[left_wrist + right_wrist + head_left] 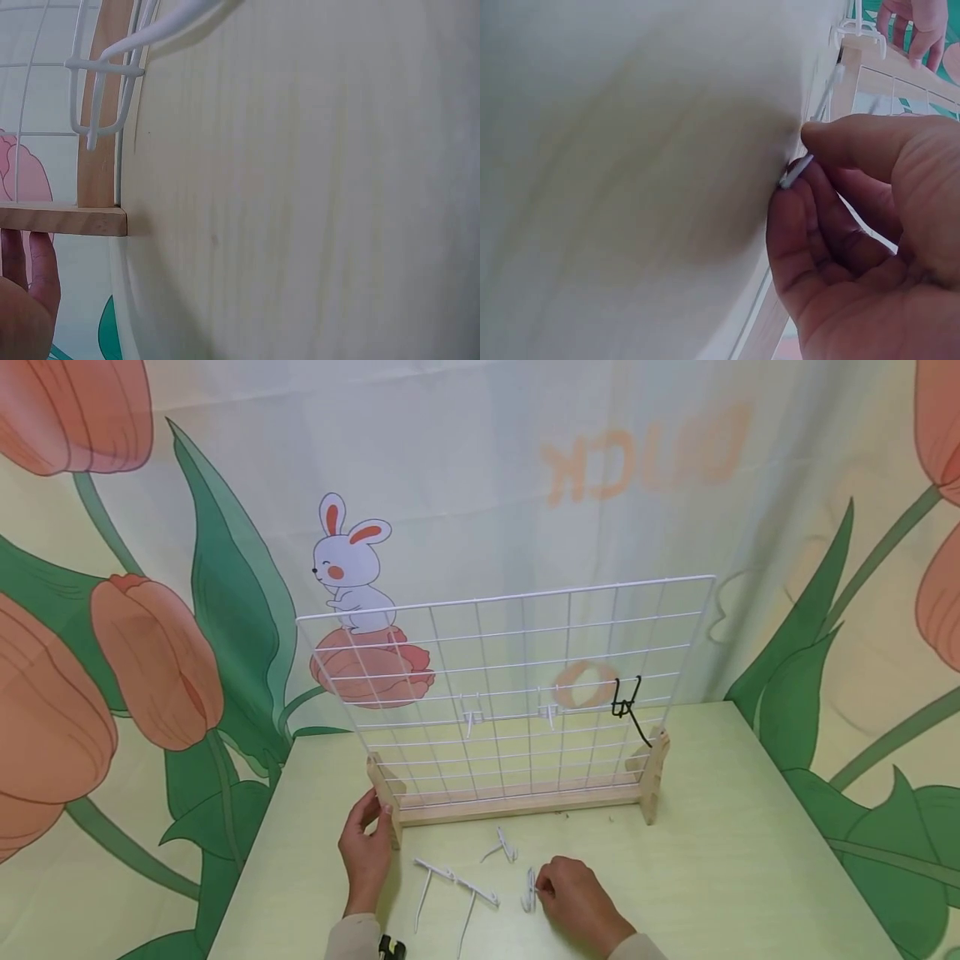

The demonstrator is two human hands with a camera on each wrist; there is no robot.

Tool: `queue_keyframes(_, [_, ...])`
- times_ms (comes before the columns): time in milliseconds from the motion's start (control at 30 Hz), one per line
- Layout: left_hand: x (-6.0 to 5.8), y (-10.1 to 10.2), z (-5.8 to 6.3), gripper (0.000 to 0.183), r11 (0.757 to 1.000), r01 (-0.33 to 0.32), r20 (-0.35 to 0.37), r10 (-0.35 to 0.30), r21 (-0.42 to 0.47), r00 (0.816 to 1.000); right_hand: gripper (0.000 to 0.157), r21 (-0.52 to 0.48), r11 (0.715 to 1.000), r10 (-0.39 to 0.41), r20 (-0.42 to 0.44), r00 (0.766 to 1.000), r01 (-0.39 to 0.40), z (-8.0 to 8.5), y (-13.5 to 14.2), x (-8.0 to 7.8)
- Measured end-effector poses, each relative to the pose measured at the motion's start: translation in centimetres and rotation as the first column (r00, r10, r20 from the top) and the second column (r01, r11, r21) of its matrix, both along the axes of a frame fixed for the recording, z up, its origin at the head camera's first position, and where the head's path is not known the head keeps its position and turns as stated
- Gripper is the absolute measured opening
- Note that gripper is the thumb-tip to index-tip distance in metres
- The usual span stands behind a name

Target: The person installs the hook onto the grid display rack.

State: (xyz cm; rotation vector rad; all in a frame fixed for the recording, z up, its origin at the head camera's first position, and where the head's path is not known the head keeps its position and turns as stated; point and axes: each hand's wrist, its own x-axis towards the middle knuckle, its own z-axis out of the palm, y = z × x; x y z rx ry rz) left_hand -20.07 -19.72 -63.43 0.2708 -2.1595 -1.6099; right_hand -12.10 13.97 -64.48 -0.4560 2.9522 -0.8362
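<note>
Beyond the left hand [364, 853] and the right hand [577, 897], we saw a pale, creased cloth backdrop [450, 443]. Large orange-pink tulips [157, 664] and green leaves [240, 577] were printed on it, out past the hands on 2 sides. Ahead of the left hand we noticed 1 white rabbit [356, 568] on a pink bloom [337, 660]; farther off, ahead of the right hand, faded orange letters [577, 475] read reversed. Under the hands we found a pale yellow-green tabletop [735, 827] with faint wood-like streaks. The light was soft, and we saw a blurred shadow [727, 172] beside the right hand.
</note>
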Motion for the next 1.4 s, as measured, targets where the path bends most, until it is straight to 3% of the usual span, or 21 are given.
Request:
queue_keyframes(433, [-0.2,-0.1,0.0,0.039,1.000,0.011,-0.031,-0.011,0.002,0.999,0.005,-0.024,0.998,-0.058,-0.084,0.995,0.056,0.8,-0.5,0.3])
queue_keyframes(633, [-0.2,-0.1,0.0,0.038,1.000,0.005,-0.019,-0.005,0.005,1.000,0.007,-0.072,0.995,-0.075,-0.193,0.978,0.062,1.3,-0.6,0.3])
queue_keyframes(900, [-0.2,0.0,-0.2,0.038,1.000,-0.014,-0.023,0.015,0.015,1.000,0.007,-0.151,0.986,-0.109,-0.261,0.959,0.070,2.8,-0.8,0.3])
queue_keyframes(1100, [0.5,0.9,1.7,0.038,0.999,-0.038,-0.010,0.038,0.000,0.999,0.010,-0.224,0.972,-0.135,-0.283,0.950,0.071,4.1,-1.0,0.3])
queue_keyframes(1167, [0.5,0.9,1.5,0.038,0.999,-0.037,-0.018,0.037,0.002,0.999,0.011,-0.249,0.966,-0.144,-0.285,0.948,0.072,4.6,-1.1,0.3])
queue_keyframes(1300, [-0.2,0.1,-0.1,0.038,1.000,-0.026,-0.020,0.027,0.007,0.999,0.012,-0.296,0.953,-0.161,-0.292,0.943,0.070,5.5,-1.3,0.3])
queue_keyframes(1400, [-0.2,0.0,-0.2,0.038,1.000,-0.013,-0.023,0.013,0.007,1.000,0.014,-0.322,0.944,-0.170,-0.296,0.940,0.070,6.2,-1.4,0.2])
